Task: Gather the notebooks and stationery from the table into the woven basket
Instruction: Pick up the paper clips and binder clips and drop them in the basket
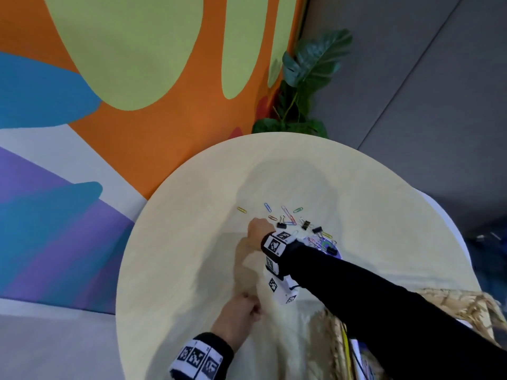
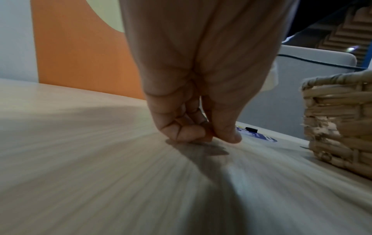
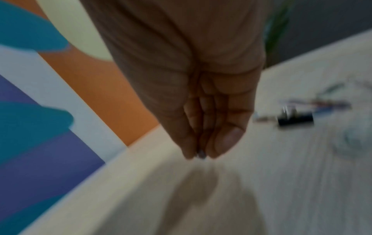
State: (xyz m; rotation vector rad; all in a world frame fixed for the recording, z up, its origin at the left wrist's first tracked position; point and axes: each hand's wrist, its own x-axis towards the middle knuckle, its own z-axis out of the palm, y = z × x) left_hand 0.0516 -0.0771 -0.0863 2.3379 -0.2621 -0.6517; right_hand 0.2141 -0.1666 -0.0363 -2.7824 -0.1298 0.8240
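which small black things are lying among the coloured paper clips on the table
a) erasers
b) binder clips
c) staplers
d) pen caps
b: the black pieces among the coloured paper clips are binder clips with folded wire handles, lying on the round table just beyond the right hand; one also shows, blurred, in the right wrist view.

- Your left hand (image 2: pixel 193 101) hangs low with fingers (image 2: pixel 181 127) curled against the thumb, tips at the bench.
- Your right hand (image 3: pixel 201 103), black-sleeved arm outstretched, bunches its fingertips (image 3: pixel 223 143) together, pointing down.
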